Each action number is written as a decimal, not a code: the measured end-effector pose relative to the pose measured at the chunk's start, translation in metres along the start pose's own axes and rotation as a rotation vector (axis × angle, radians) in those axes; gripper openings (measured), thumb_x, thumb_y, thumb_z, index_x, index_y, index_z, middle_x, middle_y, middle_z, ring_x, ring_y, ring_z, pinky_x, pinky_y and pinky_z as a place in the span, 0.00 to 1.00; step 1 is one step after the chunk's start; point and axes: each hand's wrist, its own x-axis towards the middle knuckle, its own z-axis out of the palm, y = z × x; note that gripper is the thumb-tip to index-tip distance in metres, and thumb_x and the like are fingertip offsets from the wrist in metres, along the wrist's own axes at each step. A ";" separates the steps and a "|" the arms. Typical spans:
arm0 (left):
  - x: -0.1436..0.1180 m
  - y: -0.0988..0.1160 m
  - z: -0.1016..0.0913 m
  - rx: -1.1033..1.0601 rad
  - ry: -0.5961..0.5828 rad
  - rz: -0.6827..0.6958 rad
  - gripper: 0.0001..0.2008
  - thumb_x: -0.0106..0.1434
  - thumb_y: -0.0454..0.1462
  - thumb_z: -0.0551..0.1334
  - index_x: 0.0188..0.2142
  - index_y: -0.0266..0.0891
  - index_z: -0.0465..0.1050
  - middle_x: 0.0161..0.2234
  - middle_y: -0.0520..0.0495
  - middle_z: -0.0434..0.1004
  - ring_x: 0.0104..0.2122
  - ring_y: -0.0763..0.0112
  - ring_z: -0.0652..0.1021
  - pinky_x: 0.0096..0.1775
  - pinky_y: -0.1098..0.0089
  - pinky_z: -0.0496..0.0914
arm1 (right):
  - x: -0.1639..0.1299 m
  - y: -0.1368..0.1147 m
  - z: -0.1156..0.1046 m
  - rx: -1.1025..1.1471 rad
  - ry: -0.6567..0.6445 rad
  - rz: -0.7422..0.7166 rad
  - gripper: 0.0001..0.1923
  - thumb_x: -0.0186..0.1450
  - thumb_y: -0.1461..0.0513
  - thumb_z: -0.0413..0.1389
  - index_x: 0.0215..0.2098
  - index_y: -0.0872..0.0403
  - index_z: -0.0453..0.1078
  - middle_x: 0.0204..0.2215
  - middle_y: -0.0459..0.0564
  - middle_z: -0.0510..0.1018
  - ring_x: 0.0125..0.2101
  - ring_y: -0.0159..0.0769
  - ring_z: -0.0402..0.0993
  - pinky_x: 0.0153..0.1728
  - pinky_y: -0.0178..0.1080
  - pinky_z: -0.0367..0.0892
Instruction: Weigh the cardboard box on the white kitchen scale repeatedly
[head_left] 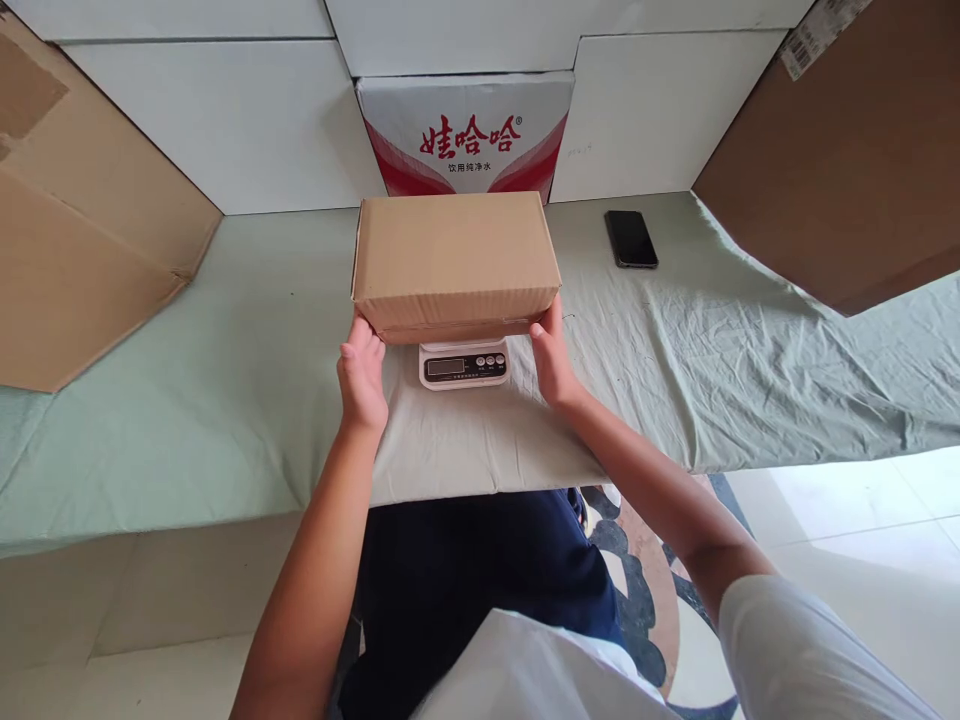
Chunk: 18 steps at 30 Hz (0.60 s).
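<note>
A closed brown cardboard box [457, 245] is held between my two hands over a small white digital kitchen scale [465, 366]. My left hand [363, 375] grips the box's lower left corner, its fingers partly hidden beneath. At the lower right corner, my right hand [553, 352] holds the other side, thumb on the front face. The scale's display and buttons show in front of the box, while its weighing plate is mostly covered. Whether the box rests on the plate or hangs just above it, I cannot tell.
A black phone [631, 239] lies at the right on the green tablecloth [247, 350]. Behind stands a red and white carton [469, 135] against white panels [217, 120]. Large cardboard pieces flank the table at the left [97, 220] and the right [840, 170].
</note>
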 end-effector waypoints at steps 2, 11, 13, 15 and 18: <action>0.002 0.000 0.000 -0.002 -0.005 -0.022 0.48 0.67 0.77 0.53 0.70 0.52 0.78 0.79 0.43 0.70 0.83 0.42 0.63 0.82 0.44 0.55 | -0.001 -0.002 0.001 -0.002 0.009 0.023 0.50 0.70 0.30 0.52 0.83 0.34 0.45 0.86 0.43 0.53 0.87 0.51 0.43 0.89 0.61 0.46; 0.002 0.006 0.000 0.021 -0.015 -0.075 0.51 0.63 0.79 0.53 0.69 0.53 0.79 0.79 0.42 0.70 0.83 0.44 0.61 0.82 0.47 0.56 | -0.001 -0.008 0.001 -0.058 0.031 0.103 0.53 0.67 0.28 0.52 0.83 0.32 0.44 0.87 0.41 0.52 0.88 0.51 0.42 0.89 0.60 0.45; 0.002 0.006 0.000 0.028 -0.015 -0.080 0.51 0.63 0.79 0.53 0.69 0.53 0.79 0.79 0.42 0.69 0.84 0.45 0.60 0.82 0.47 0.55 | 0.000 -0.009 0.001 -0.060 0.027 0.107 0.54 0.67 0.27 0.52 0.83 0.33 0.43 0.87 0.41 0.52 0.88 0.51 0.41 0.89 0.59 0.45; 0.003 0.005 -0.001 0.028 -0.013 -0.079 0.51 0.63 0.79 0.53 0.68 0.52 0.78 0.80 0.41 0.68 0.84 0.44 0.60 0.82 0.45 0.55 | 0.001 -0.011 0.002 -0.050 0.026 0.109 0.55 0.66 0.27 0.53 0.83 0.33 0.44 0.87 0.42 0.52 0.87 0.52 0.43 0.89 0.60 0.45; 0.003 0.004 -0.001 0.044 -0.008 -0.076 0.52 0.63 0.80 0.51 0.69 0.52 0.78 0.80 0.40 0.68 0.83 0.42 0.62 0.82 0.43 0.56 | 0.001 -0.016 0.002 -0.044 0.020 0.113 0.55 0.66 0.27 0.53 0.83 0.33 0.45 0.87 0.42 0.51 0.87 0.53 0.45 0.89 0.60 0.46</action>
